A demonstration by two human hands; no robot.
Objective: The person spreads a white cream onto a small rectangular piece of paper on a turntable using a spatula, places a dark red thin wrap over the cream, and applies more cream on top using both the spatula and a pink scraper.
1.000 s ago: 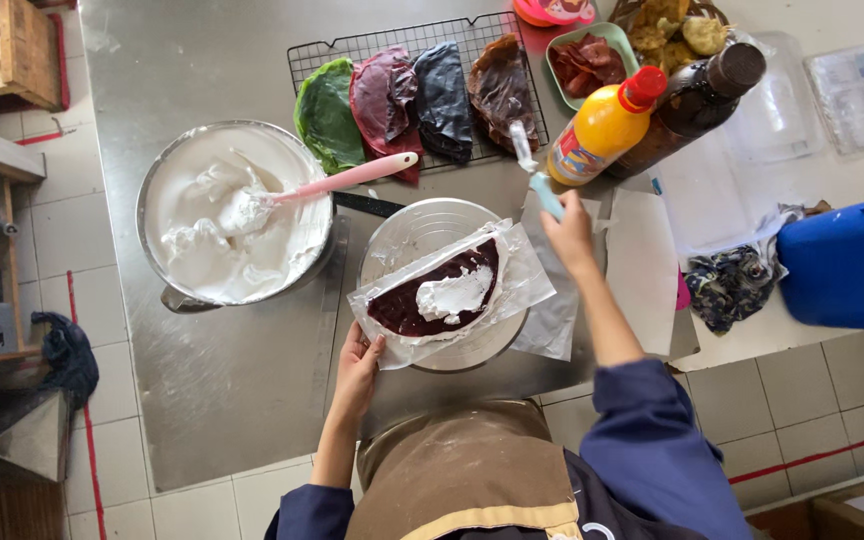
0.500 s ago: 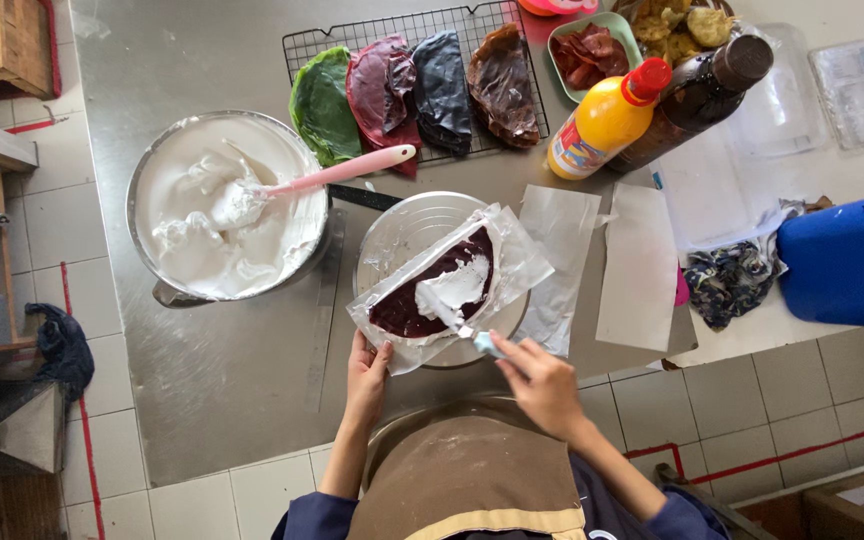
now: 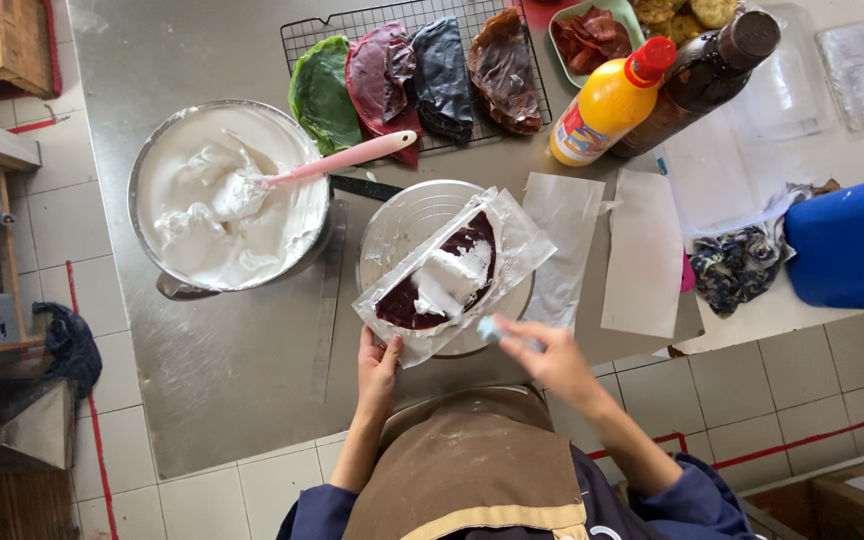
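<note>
A dark red crepe [image 3: 472,240] lies on a clear plastic sheet [image 3: 527,240] over a round metal turntable [image 3: 402,215], with white cream [image 3: 449,280] spread on it. My left hand [image 3: 379,362] pinches the sheet's near corner. My right hand [image 3: 544,350] holds a small light-blue-handled spatula [image 3: 489,328], its tip at the near edge of the cream. A steel bowl [image 3: 167,285] of white cream stands to the left with a pink spatula [image 3: 337,160] resting in it.
A wire rack [image 3: 352,22] at the back carries green, red, dark and brown folded crepes. An orange squeeze bottle [image 3: 607,105] and a dark bottle [image 3: 697,80] stand right of it. Paper sheets [image 3: 642,255], a patterned cloth [image 3: 737,265] and a blue container [image 3: 847,245] lie to the right.
My right hand came back from the far side of the turntable to its near edge with the small spatula. The cream patch on the crepe now looks wider. My left hand stayed on the sheet.
</note>
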